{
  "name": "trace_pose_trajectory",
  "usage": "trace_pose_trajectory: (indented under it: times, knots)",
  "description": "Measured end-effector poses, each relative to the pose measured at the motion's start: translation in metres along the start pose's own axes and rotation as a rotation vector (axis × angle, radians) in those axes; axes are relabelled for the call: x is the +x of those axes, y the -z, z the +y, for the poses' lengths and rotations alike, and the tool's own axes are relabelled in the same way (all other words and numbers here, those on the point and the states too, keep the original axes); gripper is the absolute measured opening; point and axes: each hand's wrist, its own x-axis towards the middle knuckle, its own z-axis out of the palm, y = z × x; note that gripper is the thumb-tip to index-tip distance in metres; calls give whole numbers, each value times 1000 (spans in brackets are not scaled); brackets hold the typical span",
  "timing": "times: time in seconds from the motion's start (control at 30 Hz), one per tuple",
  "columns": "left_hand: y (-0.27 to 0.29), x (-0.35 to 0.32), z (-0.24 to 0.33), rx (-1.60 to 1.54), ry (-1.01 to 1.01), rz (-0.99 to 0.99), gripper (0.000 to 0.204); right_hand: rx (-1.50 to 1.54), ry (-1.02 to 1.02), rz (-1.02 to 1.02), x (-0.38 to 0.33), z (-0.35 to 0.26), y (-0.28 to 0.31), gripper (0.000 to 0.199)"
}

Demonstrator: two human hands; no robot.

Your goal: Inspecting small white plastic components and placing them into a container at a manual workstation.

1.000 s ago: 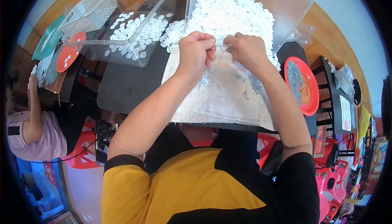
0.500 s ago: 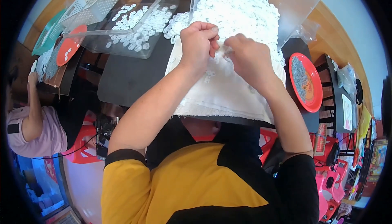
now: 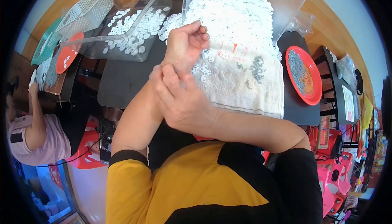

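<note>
My left hand [image 3: 186,43] is raised above the near edge of a heap of small white plastic pieces with holes [image 3: 230,17]. Its fingers are curled in, and whatever they may hold is hidden. Across my left wrist lies my right hand [image 3: 177,99], its bent fingers pressed over the skin. A folded cream towel [image 3: 241,91] covers the table's near side, just right of both hands. On it, several white pieces [image 3: 202,72] lie beside my left hand, and a small cluster of thin grey pieces [image 3: 257,69] sits farther right.
A red plate of grey pieces [image 3: 312,89] stands on the right of the black table [image 3: 122,77]. At left, a clear plastic bin [image 3: 96,54] lies with white pieces in it. Beyond are a white basket [image 3: 92,11] and another person [image 3: 38,136] at a side table.
My right hand has left the spot above the towel and crossed left onto my left wrist. My left hand has shifted slightly left. More of the towel and the grey pieces now show.
</note>
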Motion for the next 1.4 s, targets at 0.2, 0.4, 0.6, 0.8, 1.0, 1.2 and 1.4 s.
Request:
trace_pose_trajectory:
  times: [0.2, 0.4, 0.6, 0.8, 1.0, 1.2, 1.4]
  knots:
    - [-4, -5, 5, 84, -97, 31, 12, 49, -252, -55, -30, 57, 20, 26]
    - [-17, -11, -3, 166, -190, 29, 14, 97, -533, -506, -51, 123, 16, 23]
    - [-20, -12, -13, 331, -170, 54, 8, 95, -232, -591, -48, 136, 12, 21]
    - [-20, -14, -15, 363, -187, 58, 7, -44, -352, -649, -47, 136, 19, 14]
    - [-23, -15, -16, 387, -197, 45, 8, 147, -478, -559, -50, 128, 10, 10]
    - [-27, -19, -18, 419, -195, 58, 8, 508, -852, -356, -52, 140, 16, 8]
    - [-34, -24, -24, 480, -229, 34, 10, 1311, -1337, 24, -54, 153, 30, 10]
